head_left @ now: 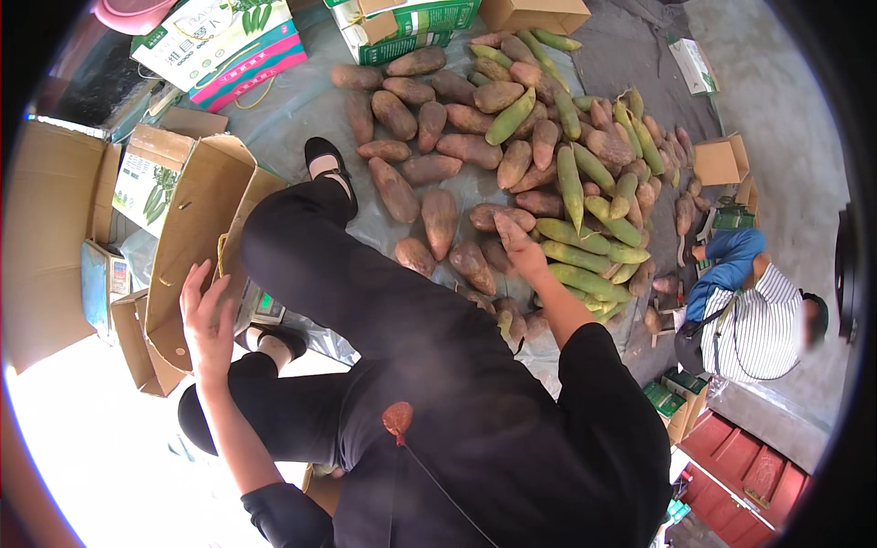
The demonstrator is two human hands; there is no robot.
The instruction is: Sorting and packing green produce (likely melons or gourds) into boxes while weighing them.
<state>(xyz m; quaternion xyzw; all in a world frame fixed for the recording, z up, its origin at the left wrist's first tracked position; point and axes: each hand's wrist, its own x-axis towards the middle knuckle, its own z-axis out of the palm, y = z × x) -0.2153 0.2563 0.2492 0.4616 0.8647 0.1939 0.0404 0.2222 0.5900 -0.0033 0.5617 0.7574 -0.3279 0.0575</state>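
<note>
My left hand (209, 321) is raised in front of a tall opened cardboard box (203, 196), fingers spread and holding nothing; whether it touches the box's edge I cannot tell. A yellow cord handle (221, 254) hangs from the box just above my fingertips. Over a heap of root vegetables, my right hand (520, 247) is stretched out with nothing visible in it. Beside it lie long green radishes (577, 258) and thick, soil-smeared reddish-brown roots (441, 224). These roots spread across plastic sheeting (283, 119) on the floor.
A scale with a lit display (266, 308) sits beside my foot. Printed cartons (224, 46) stand at the far left, another green carton (402, 36) at the back. At the right, a person in a striped shirt (749, 320) sits near small boxes (720, 160).
</note>
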